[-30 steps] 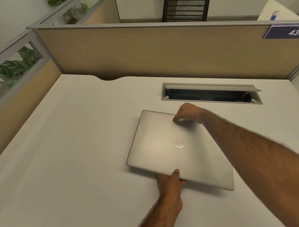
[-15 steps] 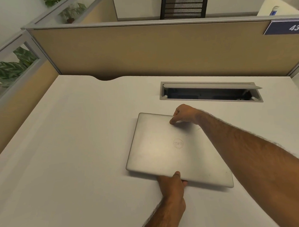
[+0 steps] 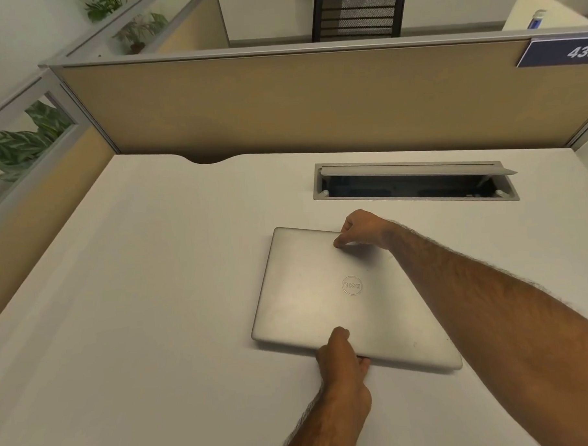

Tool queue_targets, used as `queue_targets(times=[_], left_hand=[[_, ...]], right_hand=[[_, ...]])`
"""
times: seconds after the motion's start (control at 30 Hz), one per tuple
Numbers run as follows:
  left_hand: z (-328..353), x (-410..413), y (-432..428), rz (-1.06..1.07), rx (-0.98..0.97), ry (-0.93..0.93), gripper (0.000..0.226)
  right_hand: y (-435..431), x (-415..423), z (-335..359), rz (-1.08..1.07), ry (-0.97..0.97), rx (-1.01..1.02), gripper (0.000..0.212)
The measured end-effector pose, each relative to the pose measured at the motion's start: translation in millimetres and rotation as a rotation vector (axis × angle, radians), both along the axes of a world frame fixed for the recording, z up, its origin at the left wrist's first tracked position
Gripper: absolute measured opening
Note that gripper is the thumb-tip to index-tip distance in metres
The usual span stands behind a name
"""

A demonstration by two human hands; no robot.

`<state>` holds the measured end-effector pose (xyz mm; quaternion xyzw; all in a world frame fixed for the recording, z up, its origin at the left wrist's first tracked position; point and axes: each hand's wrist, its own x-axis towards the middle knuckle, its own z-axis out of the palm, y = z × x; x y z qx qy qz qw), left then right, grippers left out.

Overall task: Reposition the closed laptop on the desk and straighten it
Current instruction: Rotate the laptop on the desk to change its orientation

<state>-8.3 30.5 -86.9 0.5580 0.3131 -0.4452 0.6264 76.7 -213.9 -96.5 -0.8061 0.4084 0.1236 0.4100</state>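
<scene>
A closed silver laptop [image 3: 309, 296] with a round logo on its lid lies on the white desk [image 3: 137, 297], right of centre, turned slightly clockwise. My left hand [image 3: 342, 362] grips the middle of its near edge, thumb on the lid and fingers underneath. My right hand [image 3: 360, 228] pinches the far edge, thumb on top, with the forearm crossing above the laptop's right side and hiding its far right corner.
An open grey cable hatch [image 3: 415, 182] is sunk in the desk just behind the laptop. Tan cubicle partitions [image 3: 314, 104] wall the back and left sides. A black mesh chair [image 3: 357, 12] and plants [image 3: 23, 140] stand beyond them.
Held in both hands, the laptop has turned a little anticlockwise, so its edges sit closer to square with the desk. Both grips stay the same.
</scene>
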Motion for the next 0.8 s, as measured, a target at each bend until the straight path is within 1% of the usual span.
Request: queue_targets(times=[0.17,0.27,0.47,0.53,0.67,0.73,0.8], left_hand=[[6.2,0.9,-0.2,0.064,-0.013,0.045,0.011],[9.4,0.4,-2.2,0.111,-0.027,0.074,0.009],[12.4,-2.7,-4.6,0.154,-0.038,0.067,0.018],[15.6,-3.5,-4.3,0.157,-0.026,0.064,0.019],[18.4,-4.6,2.1,0.129,-0.014,0.057,0.018],[14.0,-2.0,4.9,0.096,-0.022,0.060,0.014],[14.1,2.1,8.3,0.054,-0.049,0.076,0.015]], right_hand=[[0.0,0.2,-3.9,0.008,0.001,-0.012,0.043],[1.0,0.3,-4.6,0.031,0.008,-0.022,0.038],[4.1,-1.4,-6.6,0.049,0.018,-0.076,0.034],[6.0,-2.6,-8.0,0.049,0.029,-0.115,0.031],[14.2,-6.5,-8.1,0.060,0.060,-0.216,0.033],[19.5,-9.9,-7.8,0.057,0.057,-0.273,0.037],[26.3,-17.0,-7.8,0.040,0.036,-0.329,0.042]])
